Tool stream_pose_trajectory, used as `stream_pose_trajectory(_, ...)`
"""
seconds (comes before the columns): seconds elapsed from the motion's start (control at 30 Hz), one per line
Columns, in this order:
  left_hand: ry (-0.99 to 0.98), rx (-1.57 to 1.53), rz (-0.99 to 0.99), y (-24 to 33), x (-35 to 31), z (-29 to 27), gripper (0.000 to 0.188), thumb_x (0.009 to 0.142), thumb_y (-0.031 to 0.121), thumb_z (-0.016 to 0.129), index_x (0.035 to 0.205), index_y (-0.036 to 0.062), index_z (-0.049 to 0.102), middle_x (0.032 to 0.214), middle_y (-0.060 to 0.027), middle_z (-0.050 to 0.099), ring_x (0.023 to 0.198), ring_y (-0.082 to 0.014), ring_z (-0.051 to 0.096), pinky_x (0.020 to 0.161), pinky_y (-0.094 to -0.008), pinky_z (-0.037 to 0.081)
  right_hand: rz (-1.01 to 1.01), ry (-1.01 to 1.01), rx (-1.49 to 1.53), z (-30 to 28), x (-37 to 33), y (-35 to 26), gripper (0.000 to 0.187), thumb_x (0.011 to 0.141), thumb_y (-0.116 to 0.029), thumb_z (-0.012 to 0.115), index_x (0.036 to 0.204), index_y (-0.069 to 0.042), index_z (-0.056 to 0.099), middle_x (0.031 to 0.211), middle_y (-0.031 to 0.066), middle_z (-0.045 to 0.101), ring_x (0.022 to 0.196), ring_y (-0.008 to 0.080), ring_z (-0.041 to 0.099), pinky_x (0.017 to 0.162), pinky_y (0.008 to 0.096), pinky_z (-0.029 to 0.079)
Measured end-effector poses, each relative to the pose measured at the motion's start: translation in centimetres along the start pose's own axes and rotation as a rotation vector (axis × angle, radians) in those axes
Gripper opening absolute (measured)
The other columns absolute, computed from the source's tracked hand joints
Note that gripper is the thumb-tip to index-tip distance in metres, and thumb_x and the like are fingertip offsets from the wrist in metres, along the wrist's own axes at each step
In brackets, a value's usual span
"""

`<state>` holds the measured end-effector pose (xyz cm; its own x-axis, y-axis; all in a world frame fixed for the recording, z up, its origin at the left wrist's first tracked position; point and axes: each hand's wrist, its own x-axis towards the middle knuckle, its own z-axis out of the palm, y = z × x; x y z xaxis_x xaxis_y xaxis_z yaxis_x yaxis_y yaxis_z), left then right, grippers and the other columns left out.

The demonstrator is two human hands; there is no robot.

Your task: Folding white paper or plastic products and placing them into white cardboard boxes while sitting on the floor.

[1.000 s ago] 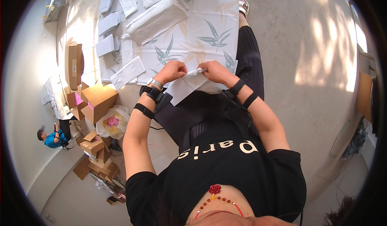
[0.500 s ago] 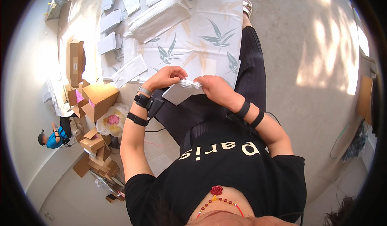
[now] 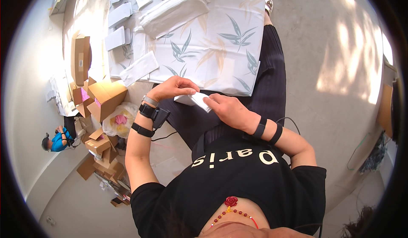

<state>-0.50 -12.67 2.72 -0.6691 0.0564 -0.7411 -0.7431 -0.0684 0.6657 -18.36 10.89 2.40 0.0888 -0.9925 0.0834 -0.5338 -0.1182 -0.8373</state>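
Observation:
A small white folded packet is held between my hands above my lap, just off the near edge of the table. Its material is hard to make out, whether paper or thin plastic; a flat white part sticks out under my left fingers. My left hand pinches its upper left edge with thumb and fingers. Closed on the right side of the packet is my right hand, thumb on top. Close by on the table lies a flat white sleeve.
A leaf-patterned cloth covers the table, which bears a pile of clear plastic bags and several white packets. Open cardboard boxes and a plastic bag with something pink stand at left. Farther left is another person.
The packet has turned and looks flatter and more compact, with its crumpled top edge now smoothed. My right hand has moved slightly down. The whole view has shifted a little.

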Motion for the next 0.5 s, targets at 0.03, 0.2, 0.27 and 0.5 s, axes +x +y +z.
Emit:
stream_pose_trajectory(0.03, 0.014, -0.018, -0.001, -0.24, -0.05, -0.04, 0.032, 0.101, 0.028, 0.072, 0.119, 0.0026, 0.075, 0.102, 0.0014, 0.074, 0.094, -0.0066, 0.061, 0.086, -0.0249, 0.05, -0.003, -0.007, -0.008, 0.01, 0.0, -0.09, 0.036, 0.09, 0.001, 0.063, 0.126, -0.002, 0.063, 0.108, 0.0127, 0.068, 0.087, 0.0308, 0.072, 0.073, 0.0379, 0.06)
stream_pose_trajectory(0.2, 0.056, -0.091, 0.011, -0.69, 0.02, -0.07, 0.031, 0.103, 0.027, 0.07, 0.119, 0.0011, 0.075, 0.1, 0.0014, 0.073, 0.093, -0.0057, 0.06, 0.085, -0.0238, 0.05, -0.021, -0.009, -0.03, -0.13, 0.28, -0.41, 0.038, 0.089, 0.0, 0.063, 0.127, 0.0, 0.062, 0.111, 0.014, 0.067, 0.089, 0.0308, 0.072, 0.074, 0.0375, 0.061)
stream_pose_trajectory(0.27, 0.075, -0.107, 0.049, -0.48, 0.18, 0.09, 0.03, 0.104, 0.026, 0.067, 0.119, 0.0009, 0.074, 0.099, 0.0016, 0.073, 0.092, -0.0054, 0.059, 0.085, -0.0236, 0.049, -0.029, -0.011, -0.042, -0.11, 0.39, -0.46, 0.039, 0.089, 0.0, 0.063, 0.128, 0.0, 0.062, 0.111, 0.0145, 0.067, 0.09, 0.0304, 0.072, 0.074, 0.0373, 0.061)
stream_pose_trajectory(0.5, 0.156, -0.027, 0.116, -0.66, 0.61, 0.27, 0.025, 0.107, 0.022, 0.061, 0.119, 0.0022, 0.071, 0.097, 0.0022, 0.07, 0.087, -0.0058, 0.056, 0.083, -0.024, 0.048, -0.048, -0.042, -0.069, 0.07, 0.59, -0.68, 0.04, 0.088, 0.0, 0.062, 0.128, 0.002, 0.061, 0.108, 0.015, 0.066, 0.091, 0.0287, 0.072, 0.074, 0.0367, 0.061)
